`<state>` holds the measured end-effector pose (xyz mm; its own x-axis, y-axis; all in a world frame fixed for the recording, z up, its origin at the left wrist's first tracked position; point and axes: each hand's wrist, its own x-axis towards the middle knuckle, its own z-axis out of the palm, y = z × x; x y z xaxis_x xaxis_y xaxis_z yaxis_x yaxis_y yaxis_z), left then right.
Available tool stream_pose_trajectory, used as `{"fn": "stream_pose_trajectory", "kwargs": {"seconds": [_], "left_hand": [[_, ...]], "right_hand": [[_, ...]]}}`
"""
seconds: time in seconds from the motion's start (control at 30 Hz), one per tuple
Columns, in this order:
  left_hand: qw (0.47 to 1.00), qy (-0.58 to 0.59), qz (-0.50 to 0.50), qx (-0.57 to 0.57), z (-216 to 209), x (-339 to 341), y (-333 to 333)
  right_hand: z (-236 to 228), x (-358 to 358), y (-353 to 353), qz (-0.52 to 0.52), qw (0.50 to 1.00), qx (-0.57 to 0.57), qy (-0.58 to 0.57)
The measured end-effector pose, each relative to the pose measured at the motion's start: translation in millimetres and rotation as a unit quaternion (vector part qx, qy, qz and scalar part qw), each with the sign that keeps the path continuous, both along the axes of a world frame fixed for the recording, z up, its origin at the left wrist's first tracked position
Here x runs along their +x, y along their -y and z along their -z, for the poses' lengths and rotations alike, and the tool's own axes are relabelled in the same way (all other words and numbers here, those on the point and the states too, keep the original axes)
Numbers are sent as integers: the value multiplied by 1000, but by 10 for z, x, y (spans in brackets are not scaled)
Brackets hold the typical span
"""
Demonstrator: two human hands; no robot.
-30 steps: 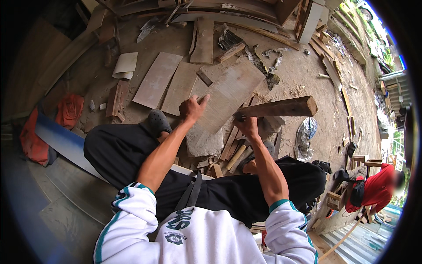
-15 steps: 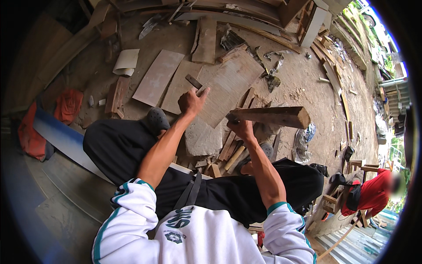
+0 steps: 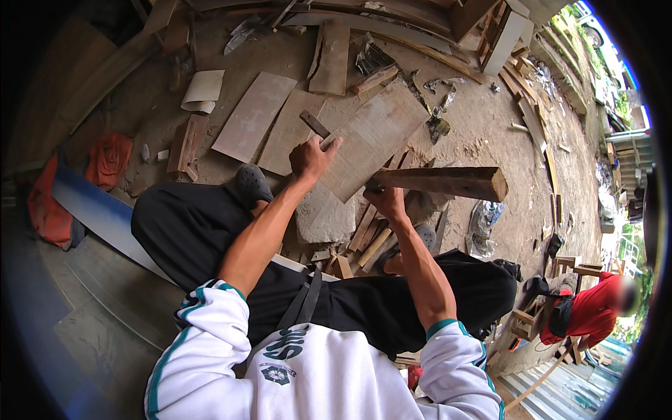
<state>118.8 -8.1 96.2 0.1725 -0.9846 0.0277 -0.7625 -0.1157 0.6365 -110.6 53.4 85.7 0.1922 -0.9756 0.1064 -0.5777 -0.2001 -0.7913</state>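
My left hand [image 3: 311,159] is closed around a short dark bar [image 3: 314,124], which sticks out past the fist. Its thumb points right, at the edge of a worn flat board [image 3: 381,136]. My right hand [image 3: 386,201] is closed on the near end of a thick, dark wooden block [image 3: 448,183], whose cut end faces right. The board slants between and beyond both hands, partly over a pale stone slab [image 3: 325,217]. Whether either hand touches the board I cannot tell.
Flat boards [image 3: 254,115] and wood scraps [image 3: 376,247] lie on the dirt floor. Crumpled plastic [image 3: 483,227] is to the right. An orange-red bag [image 3: 52,206] rests at far left. A person in red [image 3: 591,308] is at the right, near wooden frames.
The wooden block in my right hand has shifted slightly right. My left hand and its bar have moved a little right and up. Both grips are unchanged.
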Motion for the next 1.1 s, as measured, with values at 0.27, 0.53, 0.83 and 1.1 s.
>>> {"fn": "stream_pose_trajectory", "kwargs": {"seconds": [0.27, 0.53, 0.83, 1.1], "left_hand": [[1000, 6, -2, 7, 19, 2, 16], [1000, -1, -1, -2, 69, 26, 23], [998, -2, -36, -50, 45, 83, 87], [999, 5, -41, -2, -25, 207, 165]], "right_hand": [[37, -4, 19, 3, 1000, 6, -3], [113, -6, 48, -8, 1000, 8, 7], [87, -48, 49, 3, 999, -19, -31], [137, -118, 52, 1, 1000, 4, -15]]}}
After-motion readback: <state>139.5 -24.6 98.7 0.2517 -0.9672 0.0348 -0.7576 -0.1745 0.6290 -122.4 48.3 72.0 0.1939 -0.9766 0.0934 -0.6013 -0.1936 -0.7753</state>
